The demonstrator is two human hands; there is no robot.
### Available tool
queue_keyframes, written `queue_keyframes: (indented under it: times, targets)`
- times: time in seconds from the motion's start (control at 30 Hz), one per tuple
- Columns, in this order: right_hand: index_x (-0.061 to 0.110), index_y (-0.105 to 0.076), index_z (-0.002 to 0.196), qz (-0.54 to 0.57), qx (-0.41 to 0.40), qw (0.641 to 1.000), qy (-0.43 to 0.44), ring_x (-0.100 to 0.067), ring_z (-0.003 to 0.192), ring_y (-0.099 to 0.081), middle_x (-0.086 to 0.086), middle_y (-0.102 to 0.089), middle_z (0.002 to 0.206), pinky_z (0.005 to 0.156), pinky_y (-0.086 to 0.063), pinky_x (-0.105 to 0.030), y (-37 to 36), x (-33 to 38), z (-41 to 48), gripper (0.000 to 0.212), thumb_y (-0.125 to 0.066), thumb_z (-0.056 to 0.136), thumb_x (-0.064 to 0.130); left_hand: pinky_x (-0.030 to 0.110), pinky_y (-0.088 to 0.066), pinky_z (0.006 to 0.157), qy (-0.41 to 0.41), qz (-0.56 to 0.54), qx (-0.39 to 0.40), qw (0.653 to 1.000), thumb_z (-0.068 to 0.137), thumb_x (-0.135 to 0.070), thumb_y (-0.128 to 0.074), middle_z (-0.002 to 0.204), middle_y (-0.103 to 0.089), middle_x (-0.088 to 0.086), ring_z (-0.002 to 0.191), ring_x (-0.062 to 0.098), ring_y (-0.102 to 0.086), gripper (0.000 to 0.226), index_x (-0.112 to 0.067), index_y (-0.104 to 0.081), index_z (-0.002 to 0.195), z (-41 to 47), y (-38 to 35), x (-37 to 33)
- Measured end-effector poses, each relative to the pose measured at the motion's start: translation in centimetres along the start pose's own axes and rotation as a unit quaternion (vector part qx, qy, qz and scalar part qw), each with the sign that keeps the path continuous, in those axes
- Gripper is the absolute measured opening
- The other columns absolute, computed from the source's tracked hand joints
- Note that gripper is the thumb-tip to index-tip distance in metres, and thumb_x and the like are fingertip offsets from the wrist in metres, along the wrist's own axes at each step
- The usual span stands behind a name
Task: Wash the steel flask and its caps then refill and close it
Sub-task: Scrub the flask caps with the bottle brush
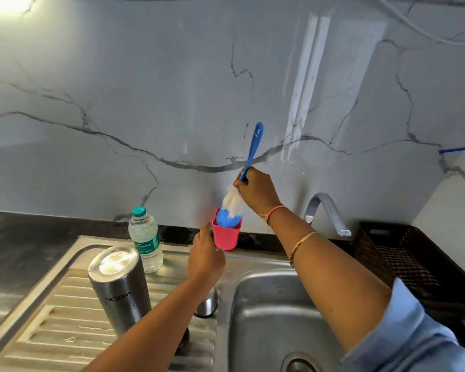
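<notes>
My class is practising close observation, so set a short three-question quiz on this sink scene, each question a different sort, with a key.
1. True or false: the steel flask stands upside down on the draining board.
2. Fill in: the brush head sits inside a red ____ held by the left hand.
3. The right hand grips: A a sponge; B the brush handle; C a plate.
Key: 1 true; 2 cup; 3 B.
</notes>
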State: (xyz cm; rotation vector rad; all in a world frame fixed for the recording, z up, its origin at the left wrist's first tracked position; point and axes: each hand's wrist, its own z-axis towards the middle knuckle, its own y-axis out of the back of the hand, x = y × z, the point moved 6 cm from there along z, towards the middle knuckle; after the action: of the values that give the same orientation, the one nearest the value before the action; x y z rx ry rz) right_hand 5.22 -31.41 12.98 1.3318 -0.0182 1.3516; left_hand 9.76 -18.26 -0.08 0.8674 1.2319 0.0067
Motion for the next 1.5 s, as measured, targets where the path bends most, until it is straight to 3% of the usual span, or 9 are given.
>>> queue_keyframes:
  times: [0.1,0.53,0.67,0.93,1.17,1.3,1.5]
  targets:
    - [-0.002,-0.061,0.106,-0.010,0.005,1.000,-0.015,-0.031,0.099,-0.062,-0.018,-0.066,0.104,0.090,-0.050,-0.037,-1.4,-1.0,0.8,0.023,-0.061,0.092,0.016,0.028,-0.040,0.093,0.002,-0.004,0.001,1.000,0.088,0.000,-0.055,0.140,-0.043,0.010,0.124,0.023,-0.046,0.064,-0.017,-0.030,0.144,0.4,0.3,0.4]
    - [0.001,-0.045,0.122,-0.020,0.030,0.998,-0.060,-0.032,0.101,-0.061,-0.017,-0.062,0.110,0.080,-0.047,-0.030,-4.2,-4.7,3.4,0.028,-0.050,0.098,0.014,0.033,-0.040,0.102,0.043,0.018,0.016,0.999,0.090,-0.012,-0.061,0.143,-0.042,0.005,0.128,0.022,-0.044,0.062,-0.019,-0.031,0.144,1.9,-1.4,2.4]
    - [0.000,-0.041,0.121,0.024,0.068,0.995,-0.071,-0.035,0.103,-0.060,-0.022,-0.060,0.112,0.088,-0.048,-0.036,-4.6,-5.5,4.8,0.028,-0.049,0.095,0.006,0.031,-0.039,0.098,0.038,0.035,0.031,0.998,0.091,-0.014,-0.059,0.140,-0.043,0.007,0.126,0.022,-0.045,0.055,-0.018,-0.035,0.140,2.3,-2.1,2.4]
    - [0.001,-0.049,0.118,0.070,0.020,0.994,-0.077,-0.017,0.089,-0.054,-0.014,-0.062,0.106,0.076,-0.042,-0.021,-4.0,-7.3,5.0,0.037,-0.065,0.089,0.018,0.029,-0.039,0.096,0.040,0.032,0.030,0.998,0.091,-0.013,-0.058,0.138,-0.044,0.007,0.123,0.021,-0.047,0.053,-0.017,-0.037,0.139,2.6,-2.6,2.4]
    - [0.002,-0.050,0.124,0.124,0.003,0.987,-0.100,-0.026,0.107,-0.060,-0.013,-0.062,0.117,0.082,-0.045,-0.021,-4.5,-8.4,3.0,0.049,-0.067,0.087,0.029,0.031,-0.039,0.100,0.053,0.024,0.033,0.998,0.090,-0.013,-0.060,0.138,-0.044,0.008,0.125,0.022,-0.046,0.054,-0.017,-0.037,0.139,2.2,-2.2,2.8]
    - [0.003,-0.041,0.138,0.126,0.009,0.985,-0.119,-0.027,0.121,-0.053,-0.016,-0.052,0.136,0.092,-0.042,-0.025,-4.6,-8.7,1.5,0.063,-0.067,0.087,0.030,0.032,-0.040,0.101,0.065,0.016,0.032,0.997,0.091,-0.013,-0.060,0.141,-0.042,0.008,0.126,0.023,-0.046,0.055,-0.018,-0.035,0.140,1.8,-1.9,2.5]
    - [0.005,-0.027,0.147,0.115,0.037,0.982,-0.143,-0.029,0.129,-0.046,-0.017,-0.042,0.146,0.104,-0.038,-0.034,-4.3,-8.9,-0.1,0.076,-0.069,0.086,0.023,0.031,-0.043,0.096,0.058,0.011,0.033,0.998,0.091,-0.013,-0.060,0.140,-0.043,0.009,0.119,0.023,-0.050,0.055,-0.017,-0.036,0.140,0.7,-1.2,1.8]
